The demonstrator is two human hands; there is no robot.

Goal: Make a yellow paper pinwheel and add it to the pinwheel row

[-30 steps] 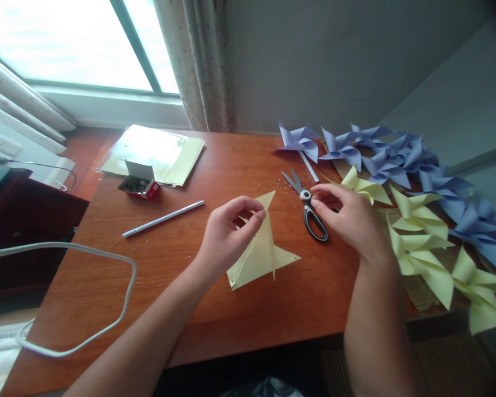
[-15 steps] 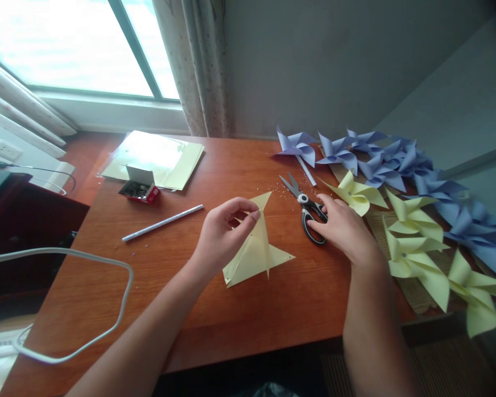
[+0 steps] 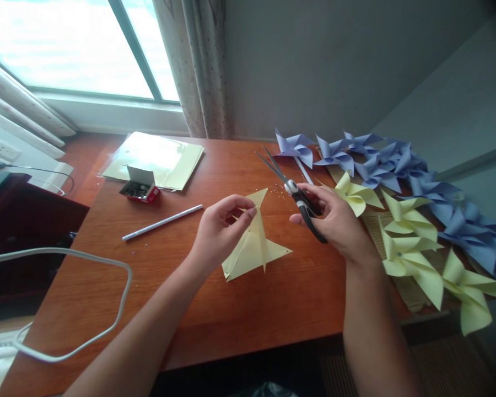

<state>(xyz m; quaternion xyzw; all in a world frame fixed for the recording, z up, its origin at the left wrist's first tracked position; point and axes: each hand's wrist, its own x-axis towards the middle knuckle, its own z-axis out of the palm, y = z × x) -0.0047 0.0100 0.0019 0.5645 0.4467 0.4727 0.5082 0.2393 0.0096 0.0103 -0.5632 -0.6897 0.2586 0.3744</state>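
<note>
Over the middle of the table, my left hand (image 3: 225, 223) pinches a yellow paper sheet (image 3: 256, 253) by its upper part. The sheet is cut into pointed flaps, with small dark holes near some corners. To its right, my right hand (image 3: 328, 212) is closed around the handles of black-and-white scissors (image 3: 291, 188). The scissor blades are parted and point up and left, away from the paper. A white paper stick (image 3: 162, 222) lies on the table left of my left hand.
Yellow pinwheels (image 3: 413, 267) and purple pinwheels (image 3: 376, 171) crowd the right side, partly on brown cardboard (image 3: 380, 229). An opened small red box (image 3: 140, 187) stands by stacked yellow paper (image 3: 190, 160) at the back left. A white cable (image 3: 126, 298) loops over the table's left part.
My right hand has taken hold of the scissors and lifted them from the table, moving slightly left and up. My left hand keeps its pinch on the yellow paper.
</note>
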